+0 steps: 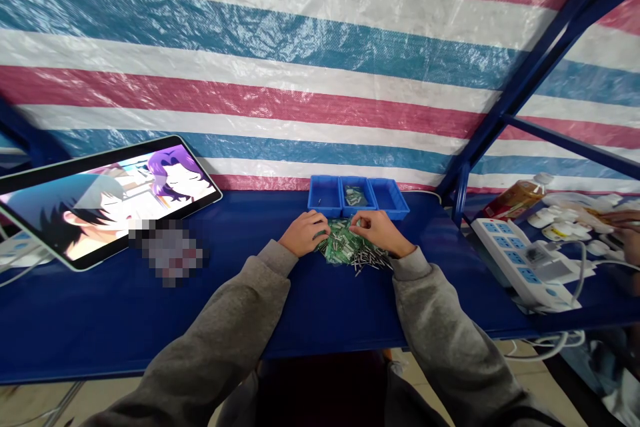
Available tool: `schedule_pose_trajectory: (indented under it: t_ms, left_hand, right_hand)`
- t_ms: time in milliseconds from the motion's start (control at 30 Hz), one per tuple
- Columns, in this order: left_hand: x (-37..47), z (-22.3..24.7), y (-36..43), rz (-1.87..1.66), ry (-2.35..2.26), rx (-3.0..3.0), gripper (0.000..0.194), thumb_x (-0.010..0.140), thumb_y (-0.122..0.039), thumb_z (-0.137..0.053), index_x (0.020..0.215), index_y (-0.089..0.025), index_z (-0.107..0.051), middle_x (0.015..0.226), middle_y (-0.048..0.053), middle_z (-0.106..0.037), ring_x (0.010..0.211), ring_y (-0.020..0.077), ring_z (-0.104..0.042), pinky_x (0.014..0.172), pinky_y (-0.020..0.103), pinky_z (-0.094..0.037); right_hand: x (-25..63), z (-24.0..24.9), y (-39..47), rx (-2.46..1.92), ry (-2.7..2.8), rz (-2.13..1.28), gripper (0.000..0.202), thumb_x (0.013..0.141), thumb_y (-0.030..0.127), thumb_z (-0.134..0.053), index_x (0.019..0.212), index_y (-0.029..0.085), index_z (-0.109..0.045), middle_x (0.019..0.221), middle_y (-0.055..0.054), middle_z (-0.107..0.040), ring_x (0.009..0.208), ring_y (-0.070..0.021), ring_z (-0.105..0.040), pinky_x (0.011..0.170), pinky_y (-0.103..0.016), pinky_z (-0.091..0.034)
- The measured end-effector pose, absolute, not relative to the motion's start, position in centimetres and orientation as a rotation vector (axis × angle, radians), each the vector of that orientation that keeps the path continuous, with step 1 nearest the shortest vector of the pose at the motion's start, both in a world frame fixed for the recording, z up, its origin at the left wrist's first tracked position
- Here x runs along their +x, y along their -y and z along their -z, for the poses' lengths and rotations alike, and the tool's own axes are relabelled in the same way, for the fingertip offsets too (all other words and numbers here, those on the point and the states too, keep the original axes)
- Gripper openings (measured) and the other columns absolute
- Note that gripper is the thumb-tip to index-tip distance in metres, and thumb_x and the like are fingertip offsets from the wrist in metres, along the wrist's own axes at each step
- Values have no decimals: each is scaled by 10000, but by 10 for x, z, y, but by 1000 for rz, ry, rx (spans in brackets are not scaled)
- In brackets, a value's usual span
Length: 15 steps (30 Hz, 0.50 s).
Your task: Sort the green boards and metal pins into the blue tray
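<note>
A mixed pile lies on the blue table in front of me: small green-and-clear pieces (340,243), perhaps little packets, and thin dark metal pins or screws (367,259). My left hand (305,232) rests at the pile's left edge, fingers curved, with a gap between thumb and fingers and nothing visible in them. Over the pile's right side, my right hand (381,230) pinches thumb and forefinger together; whatever is between them is too small to make out. Just behind the hands stands a blue three-compartment tray (341,212). Some greenish clear pieces (355,196) lie in its middle compartment.
A tablet (113,197) playing a cartoon leans at the left, beside a blurred-out item (174,253). At the right are a white power strip (520,260), a drink bottle (517,197), white objects (560,223) and another person's hand (627,220). Blue frame posts (505,107) rise there.
</note>
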<state>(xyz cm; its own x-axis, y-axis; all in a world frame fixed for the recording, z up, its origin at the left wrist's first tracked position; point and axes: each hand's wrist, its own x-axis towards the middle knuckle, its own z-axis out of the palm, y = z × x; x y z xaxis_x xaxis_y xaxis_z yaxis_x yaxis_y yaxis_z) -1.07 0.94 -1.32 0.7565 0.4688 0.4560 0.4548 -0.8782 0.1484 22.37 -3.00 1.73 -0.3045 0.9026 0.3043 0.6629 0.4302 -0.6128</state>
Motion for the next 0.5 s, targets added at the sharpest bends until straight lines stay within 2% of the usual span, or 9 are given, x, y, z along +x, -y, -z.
schedule_pose_trajectory:
  t_ms: [133,267,500]
  left_hand:
    - [-8,10,-6,-941,-782,2857,179,930,-246,-508,826,-182,-638,837,43,-681,799,182,-583,741,312,-425]
    - [0,9,1,-1202,-839,2785,193,943,-249,-489,846,-181,-641,779,44,-690,734,177,-600,717,314,-462]
    - [11,8,13,-1499,-861,2594,146,926,-224,-528,840,-186,-639,789,39,-703,741,166,-627,726,304,-511]
  right_hand:
    - [220,-16,31,-1267,2050,-507,126,816,278,-657,758,166,-654,501,48,-501,466,-98,-451,493,-225,-324]
    - [215,-14,32,-1129,2025,-541,219,848,380,-636,926,177,-663,641,-1,-615,524,-123,-527,519,-240,-406]
    - [211,-12,34,-1072,1956,-460,191,884,354,-588,859,187,-678,765,-50,-686,642,-159,-623,595,-272,-496]
